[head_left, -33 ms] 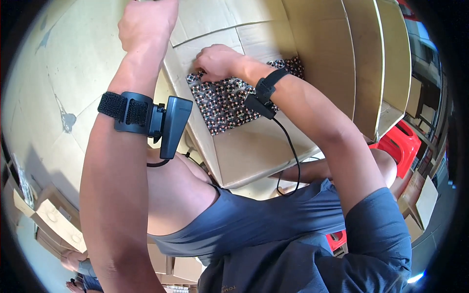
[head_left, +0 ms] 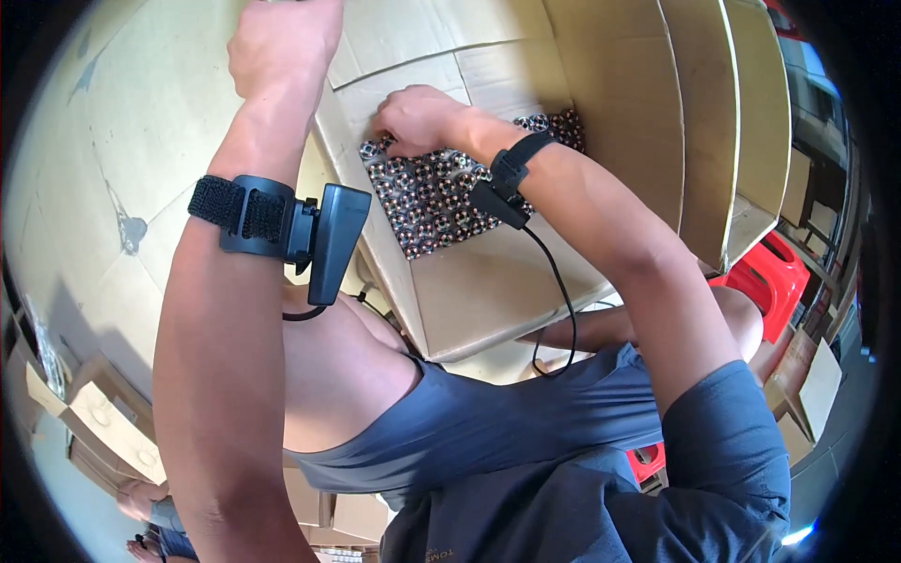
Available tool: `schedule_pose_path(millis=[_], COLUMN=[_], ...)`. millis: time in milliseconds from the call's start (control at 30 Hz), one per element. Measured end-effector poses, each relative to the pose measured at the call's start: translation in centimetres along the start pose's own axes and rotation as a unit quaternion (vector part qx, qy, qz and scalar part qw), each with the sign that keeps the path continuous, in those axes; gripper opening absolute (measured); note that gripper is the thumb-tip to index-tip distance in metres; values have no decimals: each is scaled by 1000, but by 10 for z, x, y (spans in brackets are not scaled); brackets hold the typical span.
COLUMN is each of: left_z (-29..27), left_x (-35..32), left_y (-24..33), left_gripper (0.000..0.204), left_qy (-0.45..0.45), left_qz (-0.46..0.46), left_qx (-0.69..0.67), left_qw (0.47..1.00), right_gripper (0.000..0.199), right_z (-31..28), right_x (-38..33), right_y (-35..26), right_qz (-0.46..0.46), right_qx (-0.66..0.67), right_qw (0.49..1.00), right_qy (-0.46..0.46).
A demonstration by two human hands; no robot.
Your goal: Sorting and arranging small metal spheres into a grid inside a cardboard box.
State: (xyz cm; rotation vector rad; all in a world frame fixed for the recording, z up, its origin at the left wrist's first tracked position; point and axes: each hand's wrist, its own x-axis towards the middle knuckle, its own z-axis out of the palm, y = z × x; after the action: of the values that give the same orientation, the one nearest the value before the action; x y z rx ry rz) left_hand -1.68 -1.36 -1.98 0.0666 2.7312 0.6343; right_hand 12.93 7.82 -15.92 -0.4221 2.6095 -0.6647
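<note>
An open cardboard box (head_left: 502, 296) stands before me, its bottom covered with rows of small round balls (head_left: 427, 202) patterned in black and shiny silver. My right hand (head_left: 418, 120) reaches inside, at the far left part of the rows. Its fingers curl downward against the balls; their tips are hidden, so what they hold does not show. Higher up and left of the box's near-left wall is my left hand (head_left: 284, 47), closed like a fist at the upper picture edge. Whatever lies in its grip is cut off from view.
Tall cardboard flaps (head_left: 709, 122) rise on the box's right. A red plastic stool (head_left: 770, 281) stands at the right. Smaller cartons (head_left: 113, 413) lie at lower left, near another person's hand (head_left: 141, 500). Black straps hold devices on both my forearms; a cable (head_left: 563, 291) hangs from the right one.
</note>
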Motion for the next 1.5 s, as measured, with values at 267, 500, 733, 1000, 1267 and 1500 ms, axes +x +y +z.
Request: schedule_pose_path(millis=[267,500,733,1000,1267,1500], left_z=[-2,0,4,-1,7,3], left_x=[-16,-3,-8,-15,-13,0], left_y=[11,1,0,8,2,5], left_gripper=[51,65,50,50,50,49], left_qy=[50,-6,61,44,51,58], left_qz=[11,-9,41,28,34,47], left_qx=[-70,-18,-92,-101,-96,-92], left_qw=[996,1000,993,993,993,993], right_gripper=[20,20,28,29,25,24], right_z=[5,6,5,13,16,-14], right_x=[1,6,14,18,15,18], right_y=[9,7,-9,-14,-17,-10], right_qz=[5,-15,4,36,62,69], right_qx=[6,33,34,23,49,62], right_qw=[999,999,999,999,996,996], right_qy=[40,11,-2,19,35,-12])
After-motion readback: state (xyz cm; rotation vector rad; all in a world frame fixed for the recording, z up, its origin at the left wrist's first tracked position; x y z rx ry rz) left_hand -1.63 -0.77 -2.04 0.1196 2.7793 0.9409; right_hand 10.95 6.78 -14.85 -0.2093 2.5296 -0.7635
